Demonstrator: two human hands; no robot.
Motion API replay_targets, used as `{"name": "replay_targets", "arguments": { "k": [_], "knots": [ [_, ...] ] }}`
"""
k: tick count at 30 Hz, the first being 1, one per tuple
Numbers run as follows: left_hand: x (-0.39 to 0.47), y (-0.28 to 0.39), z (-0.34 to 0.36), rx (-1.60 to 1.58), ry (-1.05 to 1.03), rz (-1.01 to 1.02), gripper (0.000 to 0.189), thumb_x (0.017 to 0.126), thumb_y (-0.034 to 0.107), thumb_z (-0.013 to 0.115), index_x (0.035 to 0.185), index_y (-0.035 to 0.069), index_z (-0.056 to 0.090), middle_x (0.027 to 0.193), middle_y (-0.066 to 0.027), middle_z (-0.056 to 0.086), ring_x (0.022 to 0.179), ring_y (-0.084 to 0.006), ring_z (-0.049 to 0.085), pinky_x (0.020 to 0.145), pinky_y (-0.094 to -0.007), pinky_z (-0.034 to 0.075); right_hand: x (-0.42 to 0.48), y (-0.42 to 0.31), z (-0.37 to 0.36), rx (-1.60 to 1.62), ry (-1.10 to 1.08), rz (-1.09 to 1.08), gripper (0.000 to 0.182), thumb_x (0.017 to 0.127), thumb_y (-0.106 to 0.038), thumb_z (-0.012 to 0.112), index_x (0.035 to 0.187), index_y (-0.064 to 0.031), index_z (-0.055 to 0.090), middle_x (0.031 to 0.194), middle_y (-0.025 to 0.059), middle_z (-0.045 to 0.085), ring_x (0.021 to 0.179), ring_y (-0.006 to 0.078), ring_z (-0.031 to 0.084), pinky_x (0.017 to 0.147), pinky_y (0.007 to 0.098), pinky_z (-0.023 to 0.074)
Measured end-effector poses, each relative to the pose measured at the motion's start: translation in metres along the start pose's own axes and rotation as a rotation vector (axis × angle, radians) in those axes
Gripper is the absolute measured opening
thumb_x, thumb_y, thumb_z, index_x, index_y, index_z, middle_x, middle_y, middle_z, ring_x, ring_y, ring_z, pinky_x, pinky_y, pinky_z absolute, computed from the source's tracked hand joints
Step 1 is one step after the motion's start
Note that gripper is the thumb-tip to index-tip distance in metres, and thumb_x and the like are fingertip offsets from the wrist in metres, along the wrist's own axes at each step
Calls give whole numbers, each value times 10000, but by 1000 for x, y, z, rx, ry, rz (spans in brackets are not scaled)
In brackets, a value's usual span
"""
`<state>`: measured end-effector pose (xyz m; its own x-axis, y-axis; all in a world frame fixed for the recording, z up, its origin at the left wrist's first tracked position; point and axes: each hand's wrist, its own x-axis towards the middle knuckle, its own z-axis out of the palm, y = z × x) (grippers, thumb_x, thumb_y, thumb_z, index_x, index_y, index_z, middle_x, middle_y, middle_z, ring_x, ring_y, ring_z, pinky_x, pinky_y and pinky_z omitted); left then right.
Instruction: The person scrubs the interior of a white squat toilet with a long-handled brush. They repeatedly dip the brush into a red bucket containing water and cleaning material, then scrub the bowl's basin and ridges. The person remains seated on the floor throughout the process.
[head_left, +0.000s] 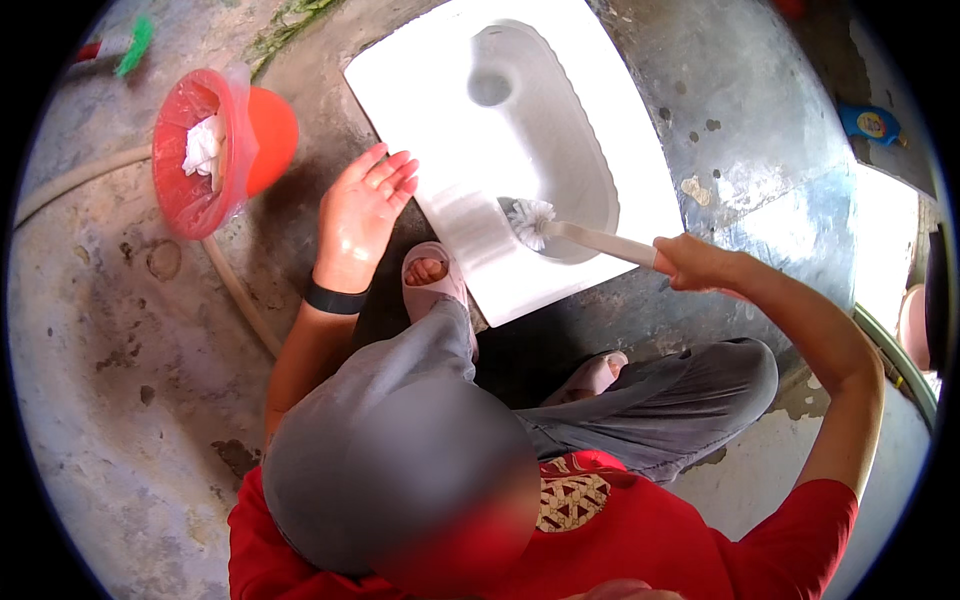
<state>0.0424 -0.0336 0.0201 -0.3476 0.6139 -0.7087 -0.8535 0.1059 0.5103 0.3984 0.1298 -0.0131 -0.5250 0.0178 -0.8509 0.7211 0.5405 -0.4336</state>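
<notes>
A white ceramic squat toilet (465, 150) is set in the floor in front of me. My right hand (694, 262) is closed around the handle of a white toilet brush (600, 240), to the right of the pan. The brush's bristle head rests at the near end of the bowl, against its inner edge. Palm up and wet-looking, my left hand (364, 199) is held near the toilet's left rim, fingers slightly curled, with nothing in it. A black band circles that wrist.
On the left a red waste bin (274, 139), lined with a plastic bag, holds crumpled white paper. A beige hose (240, 300) runs past it over the concrete floor. A green-bristled brush (135, 46) lies upper left, a blue bottle (870, 124) far right. My slippered feet flank the toilet's near end.
</notes>
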Motion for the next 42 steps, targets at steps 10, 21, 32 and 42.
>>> {"name": "replay_targets", "arguments": {
  "k": [10, 21, 32, 42],
  "knots": [
    [15, -14, 4, -66, 18, -1, 290, 862, 118, 462, 1097, -32, 381, 1054, -194, 444, 964, -294, 481, 823, -369, 428, 69, -42, -14, 284, 99, 3, 219, 701, -24, 529, 898, 41, 460, 708, 175, 577, 524, 250, 596, 417, 327, 462],
    [36, -23, -5, -133, 38, 5, 269, 848, 65, 456, 1091, -16, 376, 1054, -185, 450, 961, -293, 486, 822, -375, 431, 99, -72, -46, 418, 248, 18, 240, 702, -29, 546, 924, 3, 459, 762, 153, 567, 622, 236, 590, 465, 320, 468],
    [37, -20, -16, -139, 98, 68, 228, 816, 74, 487, 1021, -13, 437, 987, -186, 480, 884, -289, 512, 766, -366, 453, 37, -29, -29, 84, 96, -5, 217, 702, -38, 554, 894, 30, 478, 749, 208, 562, 673, 337, 582, 623, 384, 479],
    [34, -32, -29, -79, 189, 51, 203, 816, 65, 418, 1003, -5, 450, 954, -171, 514, 864, -265, 533, 745, -351, 450, -5, -49, 0, -191, 52, 155, 233, 748, -60, 520, 953, 9, 432, 862, 218, 586, 843, 368, 587, 737, 417, 478]
  ]
}}
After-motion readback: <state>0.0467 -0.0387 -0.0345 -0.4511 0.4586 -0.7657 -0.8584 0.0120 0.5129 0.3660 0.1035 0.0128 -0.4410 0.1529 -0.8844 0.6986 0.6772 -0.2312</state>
